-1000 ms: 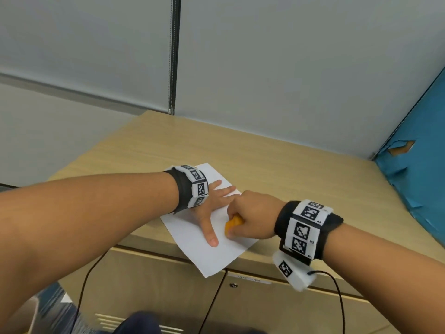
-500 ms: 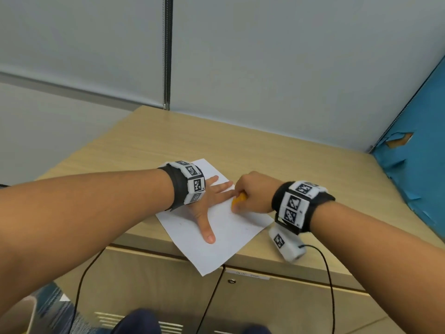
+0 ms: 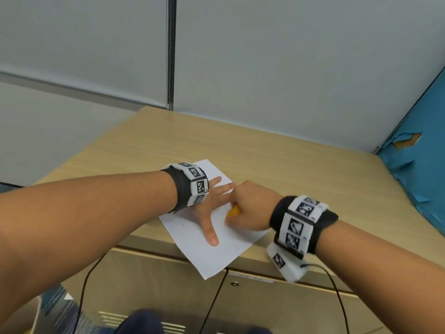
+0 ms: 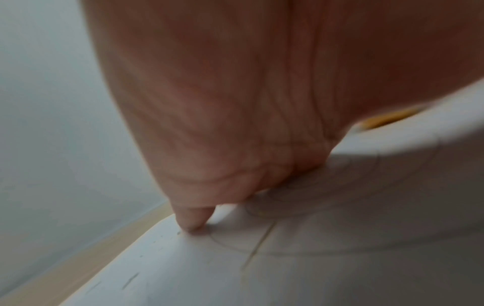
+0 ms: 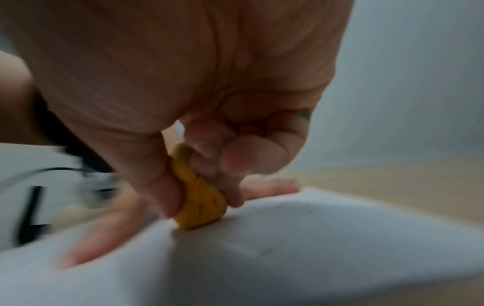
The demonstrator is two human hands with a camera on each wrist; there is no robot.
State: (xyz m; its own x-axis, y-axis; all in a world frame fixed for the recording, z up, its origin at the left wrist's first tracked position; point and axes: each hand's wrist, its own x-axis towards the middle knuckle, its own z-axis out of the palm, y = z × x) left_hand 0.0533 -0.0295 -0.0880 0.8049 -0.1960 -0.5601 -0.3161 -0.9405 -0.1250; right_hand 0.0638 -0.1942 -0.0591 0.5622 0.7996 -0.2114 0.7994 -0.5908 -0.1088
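Grey wall panels [image 3: 265,68] are backing a light wooden table [image 3: 289,169], and a scuffed blue board [image 3: 423,179] is closing off its right side; a white sheet of paper [image 3: 204,251] is lying askew at the table's near edge, its near corner hanging out over the cabinet doors [image 3: 144,285] below. The left hand [image 3: 209,206] is lying flat on the left part of the sheet, fingers spread and thumb pointing toward the near edge, pressing the paper down against the table; the right hand [image 3: 250,206] is sitting just to its right, fingers curled, pinching a small orange eraser [image 3: 233,211] between thumb and fingertips; in the right wrist view the eraser's lower edge is touching the paper. Faint pencil arcs [image 4: 261,244] are showing on the sheet beside the left palm. The step in hand is looking like the rubbing out of those marks, and it is seeming only partly done, since lines are showing on the paper; the next move is probably calling for short strokes under light pressure, with the left hand bracing close by, because so thin a sheet is likely to crease or tear near its overhanging corner.
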